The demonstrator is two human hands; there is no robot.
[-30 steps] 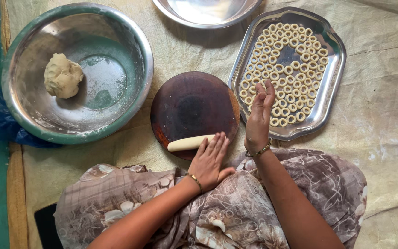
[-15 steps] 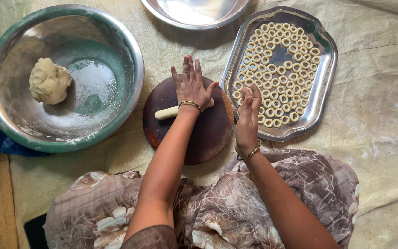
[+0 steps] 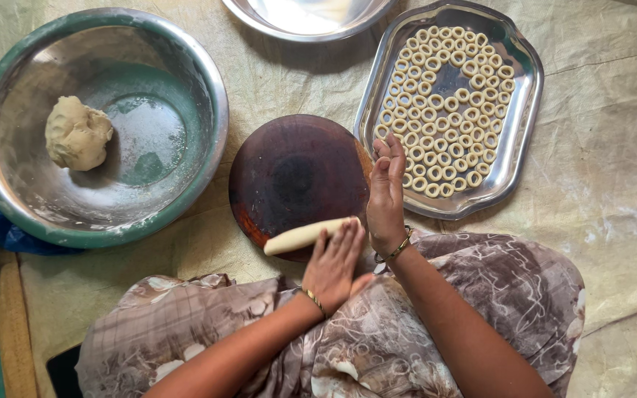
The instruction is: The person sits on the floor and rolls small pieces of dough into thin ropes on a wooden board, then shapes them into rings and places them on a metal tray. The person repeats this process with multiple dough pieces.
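Left hand (image 3: 335,265) flat on dough roll (image 3: 302,236) at near edge of round board (image 3: 293,177); right hand (image 3: 387,195) raised beside it, tray (image 3: 519,133) just beyond.

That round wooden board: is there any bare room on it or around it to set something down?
Most of the wooden board is bare; only its near edge is taken, by the dough roll under the left hand. The big bowl is free beside its dough lump. The tray is crowded with dough rings.

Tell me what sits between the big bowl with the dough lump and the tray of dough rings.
The round wooden board, seen in the head view.
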